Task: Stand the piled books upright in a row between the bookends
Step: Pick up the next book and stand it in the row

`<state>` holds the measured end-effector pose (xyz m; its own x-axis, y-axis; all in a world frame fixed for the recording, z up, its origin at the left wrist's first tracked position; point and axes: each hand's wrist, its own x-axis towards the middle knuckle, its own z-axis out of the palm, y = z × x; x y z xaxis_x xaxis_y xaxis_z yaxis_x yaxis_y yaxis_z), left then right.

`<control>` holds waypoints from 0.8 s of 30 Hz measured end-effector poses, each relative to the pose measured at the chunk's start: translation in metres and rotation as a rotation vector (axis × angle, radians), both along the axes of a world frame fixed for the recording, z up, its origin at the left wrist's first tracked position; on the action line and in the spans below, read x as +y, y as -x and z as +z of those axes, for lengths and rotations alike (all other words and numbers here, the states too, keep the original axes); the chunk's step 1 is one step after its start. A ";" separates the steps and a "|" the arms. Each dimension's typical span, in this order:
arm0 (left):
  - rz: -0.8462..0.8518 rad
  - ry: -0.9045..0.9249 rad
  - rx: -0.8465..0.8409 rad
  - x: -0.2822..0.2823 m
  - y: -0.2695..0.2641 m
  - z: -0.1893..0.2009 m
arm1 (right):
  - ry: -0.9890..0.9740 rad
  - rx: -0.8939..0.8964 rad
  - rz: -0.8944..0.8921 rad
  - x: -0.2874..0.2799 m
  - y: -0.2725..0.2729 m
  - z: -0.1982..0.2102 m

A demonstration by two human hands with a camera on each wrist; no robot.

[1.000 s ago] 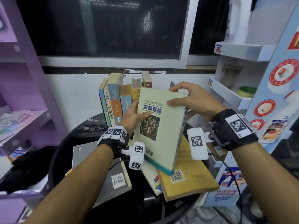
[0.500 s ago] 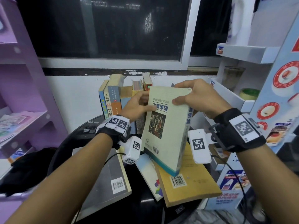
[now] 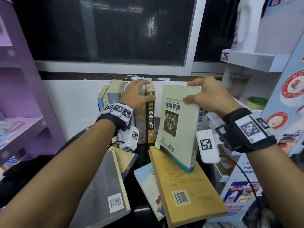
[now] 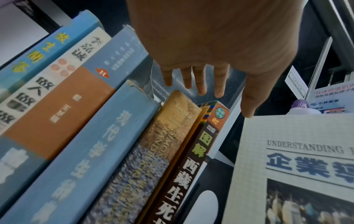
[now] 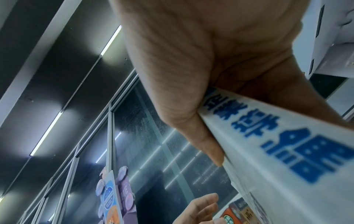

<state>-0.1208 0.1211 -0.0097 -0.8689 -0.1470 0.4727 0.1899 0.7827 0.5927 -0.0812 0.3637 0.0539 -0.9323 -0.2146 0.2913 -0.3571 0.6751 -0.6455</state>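
Note:
My right hand (image 3: 195,94) grips the top edge of a pale green book (image 3: 177,125) titled "Understanding Business", thumb on the cover, fingers behind. The book stands nearly upright, its lower corner resting on a yellow book (image 3: 185,186) in the pile. In the right wrist view, the thumb (image 5: 206,145) presses beside its spine (image 5: 287,144). My left hand (image 3: 141,92) lies with straight fingers over the tops of the upright row (image 3: 113,99), thumb against the brown-spined end book (image 3: 150,122). A narrow gap separates that book (image 4: 191,166) from the green one (image 4: 296,159). I cannot clearly make out the bookends.
Flat on the black round table (image 3: 143,209) lie a grey book (image 3: 105,186), a light blue book (image 3: 148,183) and another under them. A purple shelf (image 3: 24,96) stands at the left, a white display rack (image 3: 246,60) close on the right, and the wall and window sit behind the row.
My left hand let go of the green book and moved onto the tops of the upright row. My right hand alone turned the green book more upright, beside the row's right end.

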 end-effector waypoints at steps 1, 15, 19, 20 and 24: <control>0.006 0.022 -0.040 -0.003 0.005 -0.001 | 0.002 0.003 -0.008 -0.002 0.004 -0.001; -0.106 -0.022 -0.093 -0.018 0.035 -0.014 | 0.030 0.086 -0.030 -0.030 0.046 -0.016; -0.142 0.017 -0.060 -0.021 0.036 -0.015 | 0.037 0.120 -0.031 -0.045 0.058 -0.024; -0.150 0.027 -0.049 -0.021 0.036 -0.015 | 0.035 0.129 -0.035 -0.049 0.061 -0.027; -0.183 -0.021 -0.062 -0.025 0.038 -0.019 | 0.024 0.165 -0.074 -0.063 0.074 -0.038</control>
